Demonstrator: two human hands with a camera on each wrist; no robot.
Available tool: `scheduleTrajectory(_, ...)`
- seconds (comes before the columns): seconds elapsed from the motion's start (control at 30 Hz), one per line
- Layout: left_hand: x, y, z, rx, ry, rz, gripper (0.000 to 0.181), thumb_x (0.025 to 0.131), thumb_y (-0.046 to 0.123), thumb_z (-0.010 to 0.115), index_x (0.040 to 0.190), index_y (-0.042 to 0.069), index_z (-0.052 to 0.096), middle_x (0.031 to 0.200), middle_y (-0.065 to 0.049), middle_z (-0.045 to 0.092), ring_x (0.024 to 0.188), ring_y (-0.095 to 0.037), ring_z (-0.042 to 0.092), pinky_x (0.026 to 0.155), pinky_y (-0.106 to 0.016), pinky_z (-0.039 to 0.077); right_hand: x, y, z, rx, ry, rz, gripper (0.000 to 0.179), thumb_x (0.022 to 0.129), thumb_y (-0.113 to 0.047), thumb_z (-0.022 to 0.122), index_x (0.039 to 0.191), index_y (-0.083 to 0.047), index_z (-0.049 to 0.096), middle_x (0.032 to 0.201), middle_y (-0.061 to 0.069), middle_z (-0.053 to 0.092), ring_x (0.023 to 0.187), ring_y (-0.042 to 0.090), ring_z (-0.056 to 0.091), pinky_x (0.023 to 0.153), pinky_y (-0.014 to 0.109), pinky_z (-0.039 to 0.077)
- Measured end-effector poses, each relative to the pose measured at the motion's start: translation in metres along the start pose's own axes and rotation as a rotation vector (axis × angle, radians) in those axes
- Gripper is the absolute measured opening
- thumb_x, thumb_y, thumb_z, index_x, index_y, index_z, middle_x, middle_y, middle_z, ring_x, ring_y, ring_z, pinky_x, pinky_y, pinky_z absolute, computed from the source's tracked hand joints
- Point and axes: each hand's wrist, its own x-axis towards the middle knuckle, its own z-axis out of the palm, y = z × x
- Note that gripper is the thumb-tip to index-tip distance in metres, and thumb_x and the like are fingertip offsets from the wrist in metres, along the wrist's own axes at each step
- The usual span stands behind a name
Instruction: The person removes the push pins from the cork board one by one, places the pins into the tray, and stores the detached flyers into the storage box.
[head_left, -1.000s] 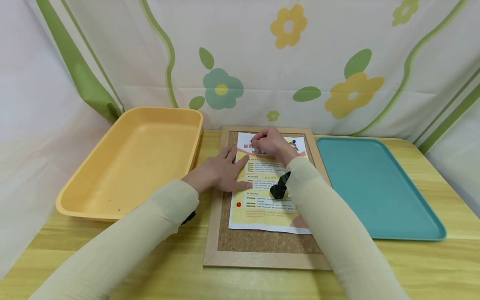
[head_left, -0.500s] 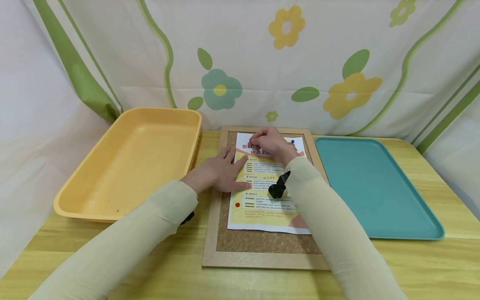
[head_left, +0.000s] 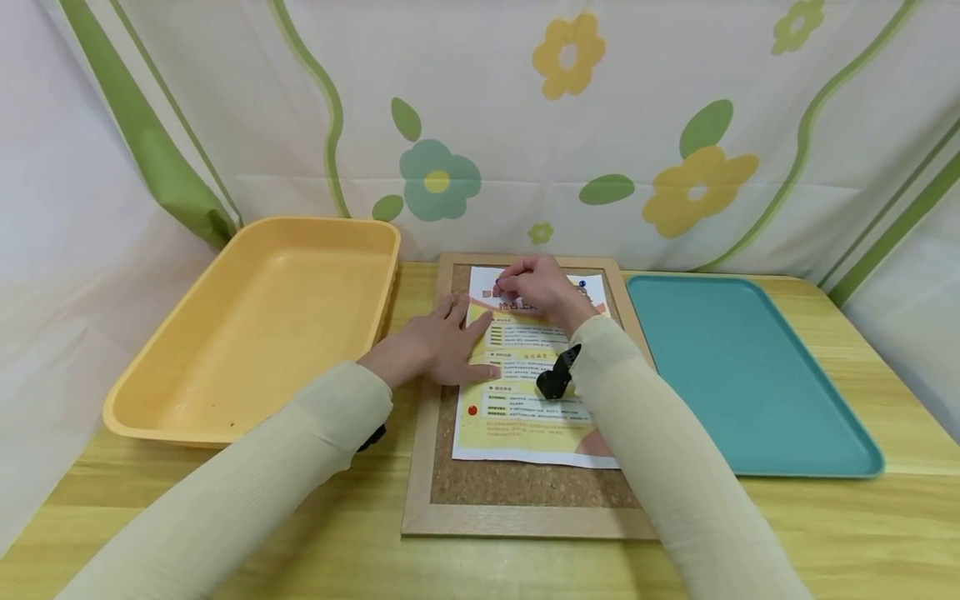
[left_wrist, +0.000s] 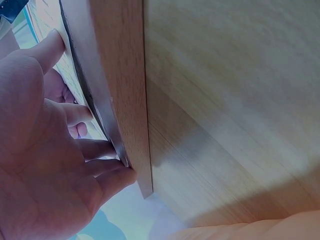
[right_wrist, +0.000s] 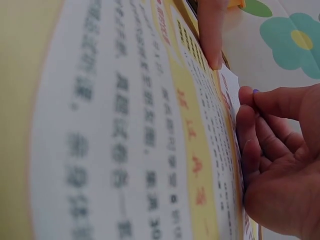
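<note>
A printed paper sheet (head_left: 525,448) lies on a wood-framed cork board (head_left: 536,485). My left hand (head_left: 450,346) rests with spread fingers on the sheet's left side and the frame; in the left wrist view its fingers (left_wrist: 77,114) reach over the frame edge. Near the sheet's top left corner, my right hand (head_left: 540,287) pinches a small blue-purple push pin (right_wrist: 256,91) between thumb and index finger. Most of that pin is hidden by the fingertips. A blue push pin (head_left: 582,284) stands at the top right of the sheet, and a red push pin (head_left: 472,410) at its lower left.
A deep yellow tray (head_left: 386,292) stands left of the board. To the right lies a flat teal tray (head_left: 750,375), partly behind the right forearm. A white curtain (head_left: 510,100) with printed flowers hangs behind the wooden table (head_left: 360,550).
The head view has drifted slightly, so everything sits a little further left. Both hands stay at nearly the same places on the sheet, the right still pinching the push pin.
</note>
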Motion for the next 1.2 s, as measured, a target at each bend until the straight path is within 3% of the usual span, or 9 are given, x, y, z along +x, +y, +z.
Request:
scheduleTrajectory(0.2,-0.0003,-0.001,0.0001,-0.017,-0.005,-0.004,0.094,0.102,0.076,0.043,0.173,0.024,0.009,0.18,-0.019,-0.004,0.168,-0.04,-0.002,0.127,-0.058,0.034,-0.0002,0.0005,0.001,-0.008,0.018,0.001,0.012,0.104,-0.018,0.068,0.11,-0.01,0.075,0.106,0.004,0.075,0.095,0.021,0.063,0.084,0.032,0.044)
scheduleTrajectory(0.47,0.0015,-0.002,0.0008,-0.026,-0.007,-0.007,0.095,0.101,0.076,0.043,0.173,0.025,0.008,0.18,-0.018,-0.005,0.168,-0.04,-0.003,0.127,-0.058,0.033,0.0004,0.0023,0.0012,0.003,0.029,0.002,0.014,0.1,-0.019,0.074,0.112,-0.011,0.076,0.11,0.004,0.071,0.1,0.021,0.064,0.091,0.034,0.046)
scheduleTrajectory(0.83,0.0022,0.0007,-0.0008,-0.032,-0.014,-0.009,0.095,0.101,0.076,0.043,0.173,0.025,0.008,0.18,-0.018,-0.005,0.168,-0.04,-0.003,0.128,-0.059,0.031,-0.0009,0.0006,-0.0045,0.022,0.048,0.012,0.015,0.097,-0.018,0.077,0.112,-0.012,0.079,0.096,0.0,0.074,0.089,0.018,0.065,0.078,0.031,0.048)
scheduleTrajectory(1.2,0.0023,0.0007,0.0002,-0.016,-0.018,-0.007,0.096,0.101,0.076,0.043,0.173,0.024,0.006,0.18,-0.019,-0.006,0.168,-0.04,-0.003,0.126,-0.058,0.035,-0.0013,-0.0008,-0.0057,0.047,0.046,0.034,0.024,0.097,-0.018,0.077,0.12,-0.01,0.078,0.096,0.0,0.074,0.091,0.019,0.066,0.084,0.033,0.047)
